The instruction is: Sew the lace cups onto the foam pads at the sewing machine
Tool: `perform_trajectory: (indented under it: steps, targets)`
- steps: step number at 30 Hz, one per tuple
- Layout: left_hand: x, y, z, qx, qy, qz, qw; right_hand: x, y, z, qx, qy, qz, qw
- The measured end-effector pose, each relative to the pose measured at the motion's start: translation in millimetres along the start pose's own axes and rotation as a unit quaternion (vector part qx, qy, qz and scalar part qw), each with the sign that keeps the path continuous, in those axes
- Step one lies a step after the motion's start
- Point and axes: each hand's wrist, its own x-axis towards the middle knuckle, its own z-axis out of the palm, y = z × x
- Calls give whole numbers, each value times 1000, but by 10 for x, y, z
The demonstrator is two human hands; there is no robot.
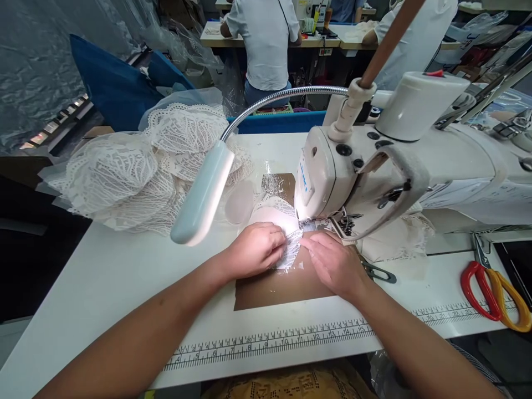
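On the desk (124, 277), the machine (322, 172) overhangs the lace (291, 252). The pile (116, 166) sits left, probably for reach; the lamp (203, 194) bends low, likely for light. The left hand (260, 249) curls onto the lace, the right hand (332, 260) meets its edge, seemingly to steady it; whether either grip pinches, I cannot tell. Scissors (496, 288) lie right, handles nearest the person.

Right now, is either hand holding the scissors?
No, the scissors lie on the table, apart from the left hand and the right hand.
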Motion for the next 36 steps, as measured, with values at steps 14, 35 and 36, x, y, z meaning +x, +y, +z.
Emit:
perform_trajectory:
  steps: [14,35,36]
  targets:
    - [-5,-50,-131,-83,-23,12,996,-59,-14,19,-34,-11,-17,999]
    - [-11,-135,90,56,-12,91,994,-4,-48,-1,-78,-7,7,997]
    - [-2,-121,95,64,-10,83,994,7,-49,1,-82,-9,12,997]
